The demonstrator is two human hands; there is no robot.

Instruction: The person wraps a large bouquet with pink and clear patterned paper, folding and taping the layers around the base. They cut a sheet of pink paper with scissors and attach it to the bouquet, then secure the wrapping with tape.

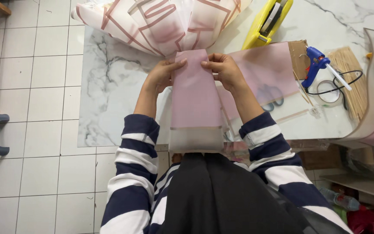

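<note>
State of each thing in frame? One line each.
Left hand: pinching the pink sheet's top edge.
Right hand: pinching the same edge, opposite side.
Pink sheet: wrapped around the bouquet's neck, hanging down toward the lap.
Bouquet wrap: flared open, lying on the table.
Glue gun: lying on its side, corded.
Tape roll: lying flat.
Scissors: under a translucent sheet, blades not clear.
Yellow dispenser: tilted on the table.
</note>
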